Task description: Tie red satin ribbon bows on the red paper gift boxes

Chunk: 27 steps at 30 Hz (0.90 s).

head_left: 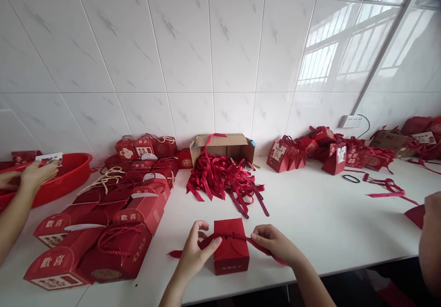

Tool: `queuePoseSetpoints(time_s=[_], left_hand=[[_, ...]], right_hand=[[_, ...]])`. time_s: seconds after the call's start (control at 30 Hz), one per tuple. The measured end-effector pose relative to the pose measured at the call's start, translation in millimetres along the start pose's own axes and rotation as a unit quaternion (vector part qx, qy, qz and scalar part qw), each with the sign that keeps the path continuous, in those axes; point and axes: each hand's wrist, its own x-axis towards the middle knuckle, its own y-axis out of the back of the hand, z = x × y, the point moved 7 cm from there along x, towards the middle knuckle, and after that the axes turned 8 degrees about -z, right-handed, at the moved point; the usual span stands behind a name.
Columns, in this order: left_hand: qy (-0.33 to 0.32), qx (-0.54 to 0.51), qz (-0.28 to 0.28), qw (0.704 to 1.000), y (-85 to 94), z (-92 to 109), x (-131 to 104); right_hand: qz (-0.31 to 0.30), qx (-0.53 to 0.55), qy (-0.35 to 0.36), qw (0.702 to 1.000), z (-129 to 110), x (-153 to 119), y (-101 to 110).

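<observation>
A small red gift box [231,254] stands on the white table in front of me, its top flaps folded shut. Across its top runs a dark red ribbon [237,236], with one end trailing out on each side. My left hand [198,247] is at the box's left edge, fingers curled round the ribbon and thumb over the box top. To the right of the box, my right hand [272,242] pinches the other side of the ribbon between thumb and fingers, and its tail hangs below the hand.
Rows of finished red boxes [127,252] fill the left side. Behind lies a ribbon heap [220,178] spilling from a cardboard box [248,150]. More red boxes [280,155] line the wall at right. Co-workers' hands show at a red basin [72,178] and at the right edge.
</observation>
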Motion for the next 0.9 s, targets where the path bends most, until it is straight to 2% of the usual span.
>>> queuePoseSetpoints(time_s=[0.07, 0.13, 0.23, 0.33, 0.4, 0.47, 0.57, 0.73, 0.9], left_hand=[[-0.045, 0.063, 0.059, 0.995, 7.3, 13.5, -4.4], [-0.118, 0.128, 0.107, 0.979, 9.6, 37.0, -11.4], [-0.211, 0.175, 0.115, 0.955, -2.3, 73.2, -19.1], [-0.254, 0.201, 0.111, 0.94, -20.4, 98.0, -18.5], [-0.267, 0.214, 0.12, 0.932, -28.8, 106.9, -14.6], [-0.268, 0.215, 0.142, 0.928, -30.2, 110.0, -10.2], [-0.257, 0.202, 0.176, 0.929, -21.7, 108.2, -6.4], [-0.224, 0.183, 0.168, 0.942, -10.9, 102.2, -4.3], [-0.178, 0.151, 0.165, 0.958, -11.8, 92.6, 1.3]], right_hand=[[-0.006, 0.032, 0.02, 0.999, -6.1, -7.4, 2.5], [0.0, 0.077, 0.05, 0.996, -14.9, -14.0, 5.3], [0.033, 0.154, 0.092, 0.983, -28.9, -18.4, 6.9], [0.054, 0.215, 0.122, 0.967, -42.0, -16.3, 0.9], [0.056, 0.232, 0.138, 0.961, -50.6, -14.2, -4.7], [0.065, 0.225, 0.147, 0.961, -57.4, -13.9, -7.4], [0.093, 0.182, 0.147, 0.968, -60.8, -16.4, -5.1], [0.133, 0.075, 0.114, 0.982, -48.5, -11.7, -2.4], [0.146, -0.037, 0.119, 0.981, -46.6, 6.1, -16.0]])
